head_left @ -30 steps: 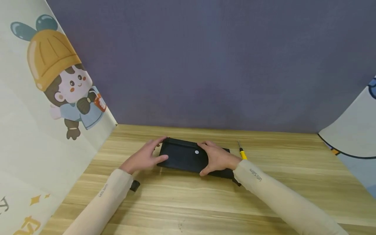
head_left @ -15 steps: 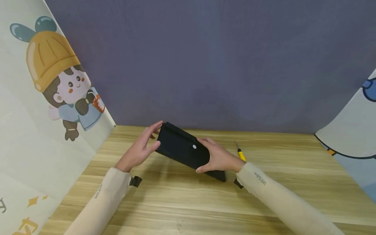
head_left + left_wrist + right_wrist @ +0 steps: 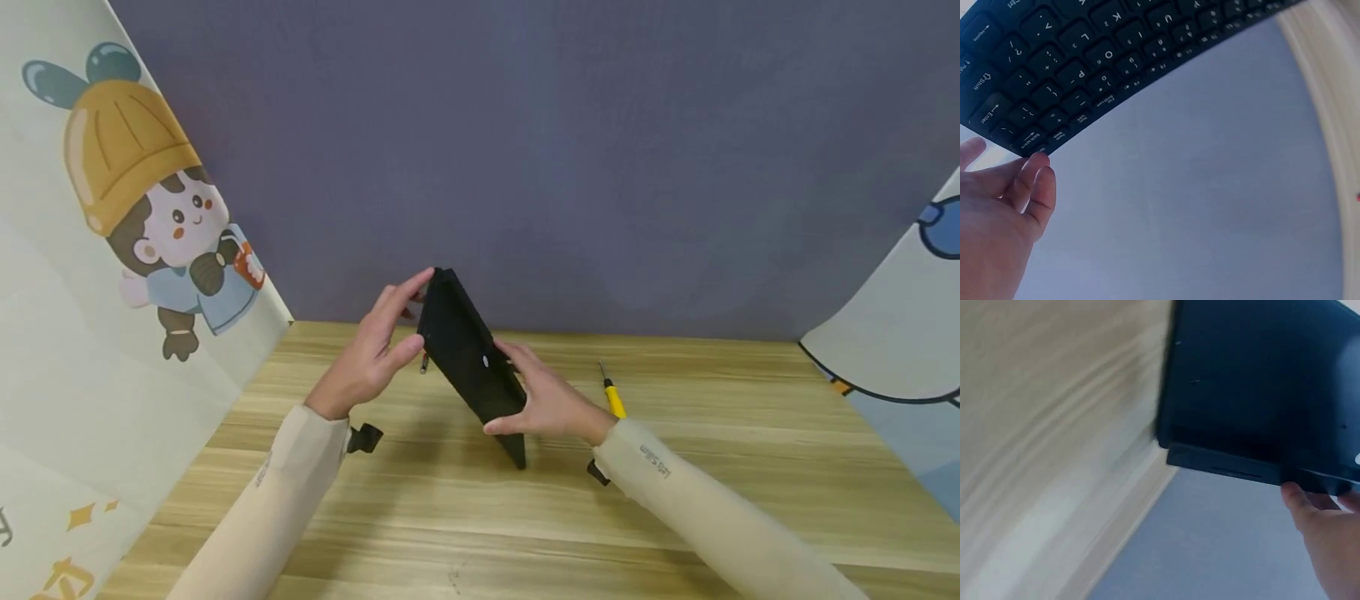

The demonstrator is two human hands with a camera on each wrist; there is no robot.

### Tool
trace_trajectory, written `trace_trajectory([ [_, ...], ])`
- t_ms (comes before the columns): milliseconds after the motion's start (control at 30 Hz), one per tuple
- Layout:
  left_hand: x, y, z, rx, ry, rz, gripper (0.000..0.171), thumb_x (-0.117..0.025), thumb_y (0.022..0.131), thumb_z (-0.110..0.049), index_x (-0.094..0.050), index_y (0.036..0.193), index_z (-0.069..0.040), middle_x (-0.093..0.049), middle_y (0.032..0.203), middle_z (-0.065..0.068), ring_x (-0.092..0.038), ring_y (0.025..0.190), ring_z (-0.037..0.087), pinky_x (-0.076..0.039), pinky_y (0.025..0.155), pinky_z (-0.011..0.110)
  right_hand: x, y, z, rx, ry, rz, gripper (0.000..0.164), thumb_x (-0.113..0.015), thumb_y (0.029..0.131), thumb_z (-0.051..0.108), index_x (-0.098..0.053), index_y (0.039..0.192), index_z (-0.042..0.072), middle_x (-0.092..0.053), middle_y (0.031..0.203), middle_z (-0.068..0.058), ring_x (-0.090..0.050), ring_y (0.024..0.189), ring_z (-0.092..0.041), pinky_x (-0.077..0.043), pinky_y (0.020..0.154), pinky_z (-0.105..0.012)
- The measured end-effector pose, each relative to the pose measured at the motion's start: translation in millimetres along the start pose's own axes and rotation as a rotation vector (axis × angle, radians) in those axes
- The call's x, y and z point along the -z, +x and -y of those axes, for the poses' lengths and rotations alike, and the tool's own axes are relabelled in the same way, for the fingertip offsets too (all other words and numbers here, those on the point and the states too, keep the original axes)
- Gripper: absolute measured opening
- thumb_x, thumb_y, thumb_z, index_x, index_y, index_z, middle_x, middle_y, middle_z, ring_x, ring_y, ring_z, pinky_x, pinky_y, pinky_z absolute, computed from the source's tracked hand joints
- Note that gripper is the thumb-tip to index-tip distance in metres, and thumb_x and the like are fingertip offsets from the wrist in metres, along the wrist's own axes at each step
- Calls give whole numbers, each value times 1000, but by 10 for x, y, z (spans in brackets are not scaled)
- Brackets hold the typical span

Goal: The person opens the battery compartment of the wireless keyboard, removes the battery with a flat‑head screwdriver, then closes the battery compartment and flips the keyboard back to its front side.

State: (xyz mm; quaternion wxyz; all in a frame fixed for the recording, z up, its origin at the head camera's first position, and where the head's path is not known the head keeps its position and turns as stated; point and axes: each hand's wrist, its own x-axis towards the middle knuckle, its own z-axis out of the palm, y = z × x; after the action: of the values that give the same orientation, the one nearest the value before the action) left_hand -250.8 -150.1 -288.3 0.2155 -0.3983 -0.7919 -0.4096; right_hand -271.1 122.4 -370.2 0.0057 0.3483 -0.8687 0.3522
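Note:
A black keyboard (image 3: 467, 354) stands tilted steeply over the table, its underside with a small white round spot facing the head camera. At its raised end my left hand (image 3: 366, 360) holds the corner between thumb and fingers. My right hand (image 3: 553, 395) grips across its width nearer the lower end. In the left wrist view the keys of the keyboard (image 3: 1107, 53) show, with fingertips of the left hand (image 3: 997, 212) at the corner. The right wrist view shows the dark underside and a raised ridge along one long edge, where the right hand's fingers (image 3: 1297, 503) touch.
A yellow-handled screwdriver (image 3: 614, 400) lies on the wooden table (image 3: 420, 533) to the right. Behind the keyboard, a small metal-tipped object (image 3: 423, 363) is mostly hidden. A grey-blue panel (image 3: 525, 167) rises at the table's back.
Both hands have lifted the keyboard's left end and turned it from nearly flat to steeply upright. The small metal-tipped object behind it has come into sight.

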Motion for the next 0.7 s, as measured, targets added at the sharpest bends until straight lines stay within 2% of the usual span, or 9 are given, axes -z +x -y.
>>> trace_trajectory([
  [133,-33,67,-42,-6,-3,19,78,-41,92,-62,-24,151,-13,-40,137,2,-39,117,19,-38,91,45,-71,12,24,67,107,-26,114,-81,64,56,-15,152,25,-28,147,4,-38,128,-16,-37,101,-41],
  [300,-111,126,-64,-39,-17,29,81,-41,92,-62,-21,151,-11,-30,148,1,-35,122,22,-38,91,46,-137,1,58,109,200,-33,112,-83,67,47,-12,151,27,-23,149,7,-32,132,-13,-35,102,-45],
  [500,-193,157,-59,-62,-36,26,84,-41,91,-63,-18,151,-9,-21,154,3,-34,125,22,-38,92,43,-164,-16,33,103,204,-48,114,-84,66,44,-10,151,30,-19,151,7,-30,133,-13,-35,102,-47],
  [600,-224,164,-52,-46,-52,35,88,-42,89,-65,-15,152,-11,-20,154,2,-33,127,21,-39,93,42,-164,-20,12,107,206,-49,115,-85,66,44,-9,152,30,-19,152,6,-29,134,-13,-34,102,-47],
  [700,-255,173,-51,-25,-83,48,93,-45,86,-67,-11,153,-13,-18,154,2,-33,130,23,-40,95,42,-150,-36,25,111,220,-45,116,-85,68,38,-7,152,25,-18,152,3,-27,135,-15,-33,103,-46],
])
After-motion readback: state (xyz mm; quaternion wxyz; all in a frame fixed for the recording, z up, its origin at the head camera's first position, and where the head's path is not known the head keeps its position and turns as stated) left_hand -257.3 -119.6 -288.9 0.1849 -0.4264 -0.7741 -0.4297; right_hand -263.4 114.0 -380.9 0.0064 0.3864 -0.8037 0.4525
